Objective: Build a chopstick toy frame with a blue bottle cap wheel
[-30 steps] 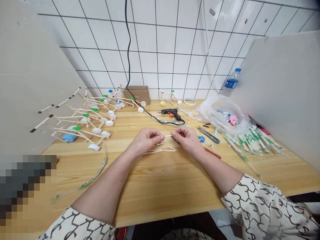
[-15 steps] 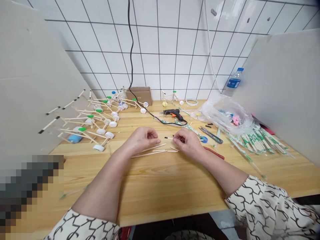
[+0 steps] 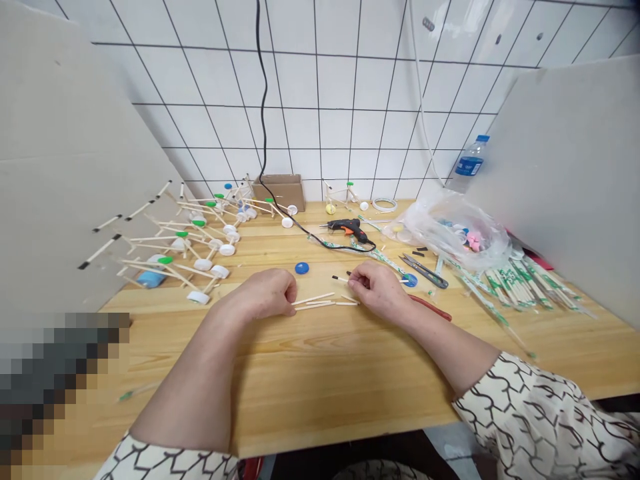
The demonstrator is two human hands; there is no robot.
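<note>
My left hand [image 3: 265, 295] lies curled shut on the wooden table [image 3: 325, 387], its fingertips just left of a small group of loose thin wooden sticks [image 3: 320, 301]. Between thumb and fingers, my right hand [image 3: 380, 288] pinches a short black-tipped stick [image 3: 340, 278] above those sticks. A blue bottle cap [image 3: 302, 268] lies flat ahead of my left hand, apart from it. A second blue cap [image 3: 410, 280] sits just beyond my right hand.
Stick-built models with white cap wheels [image 3: 175, 247] fill the left side. Behind stand a hot glue gun [image 3: 347, 229] with its black cord, and a cardboard box [image 3: 278, 192]. At right lie snips [image 3: 423, 271], a plastic bag of caps [image 3: 450, 230], and wrapped chopsticks [image 3: 520, 287].
My left hand has moved left and toward me, and a blue cap now lies where it was. My right hand has barely moved, and the view has shifted slightly.
</note>
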